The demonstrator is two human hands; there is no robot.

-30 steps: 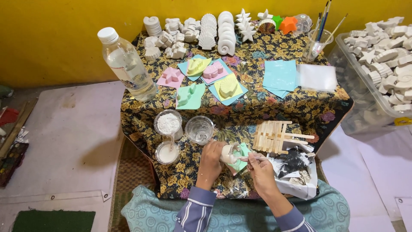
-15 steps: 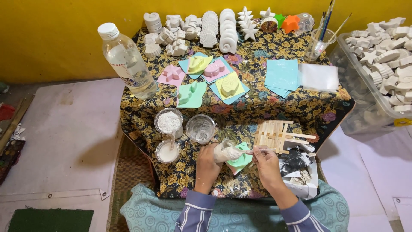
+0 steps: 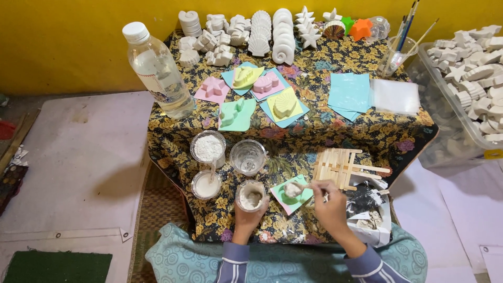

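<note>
Lower centre: left hand grips plaster cup; right hand w/ stick fills green mould on surface. Risk: wet mix may drip on cloth.

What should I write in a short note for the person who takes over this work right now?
Left hand: holds the small clear plastic cup of white wet mix, upright, on the flowered cloth table.
Right hand: fingers hold a thin stick, spooning mix into the small green mould on its green square sheet.
Done: mould partly filled.
Left: fill it level. Powder cup stands behind.
</note>
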